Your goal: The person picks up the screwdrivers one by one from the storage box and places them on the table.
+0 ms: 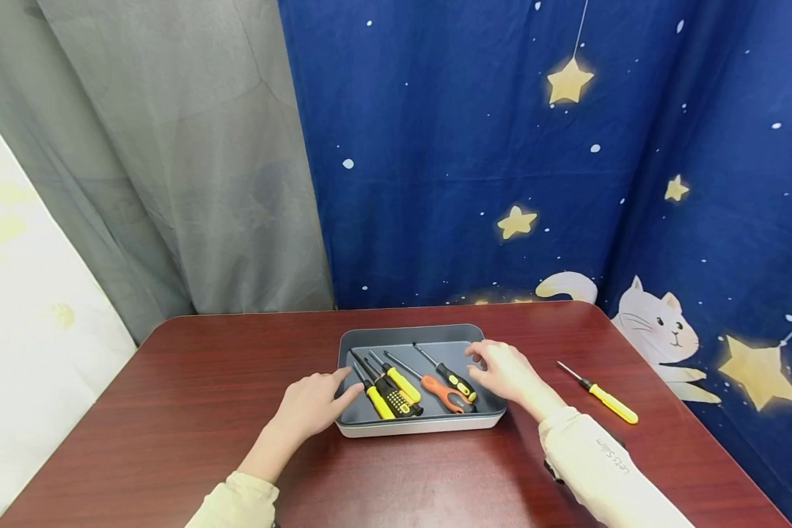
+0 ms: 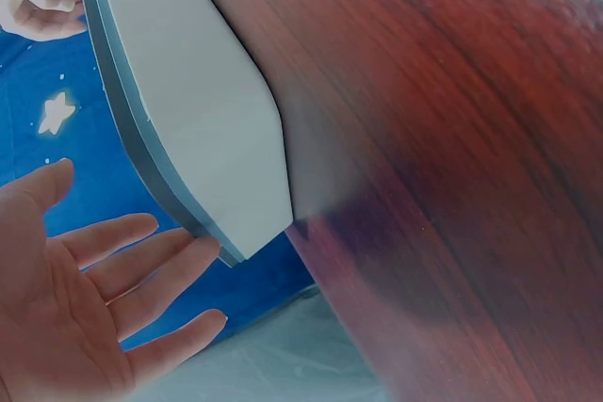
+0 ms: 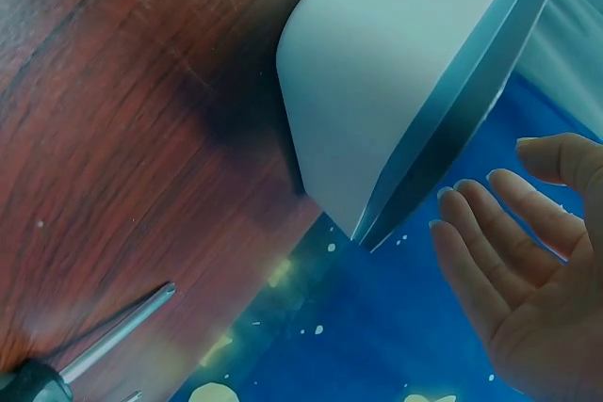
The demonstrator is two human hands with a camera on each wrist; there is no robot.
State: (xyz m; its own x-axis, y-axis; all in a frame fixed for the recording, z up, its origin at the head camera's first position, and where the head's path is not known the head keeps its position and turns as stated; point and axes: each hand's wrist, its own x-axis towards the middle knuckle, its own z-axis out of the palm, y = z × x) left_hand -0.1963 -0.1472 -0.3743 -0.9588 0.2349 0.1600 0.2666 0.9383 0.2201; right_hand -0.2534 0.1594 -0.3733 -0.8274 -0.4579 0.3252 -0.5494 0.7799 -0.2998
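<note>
A grey-lined tray with white outer sides holds several screwdrivers. Toward its left lie a yellow-handled screwdriver, a black one with yellow dots and another with a yellow handle. An orange-and-grey screwdriver and a black-and-yellow one lie further right. My left hand is at the tray's left rim, fingers extended and spread in the left wrist view. At the right rim, my right hand hovers with loosely bent fingers. Neither hand holds anything.
Right of the tray, a yellow-handled screwdriver lies on the dark red wooden table. Behind the table hang a grey curtain and a blue one with stars.
</note>
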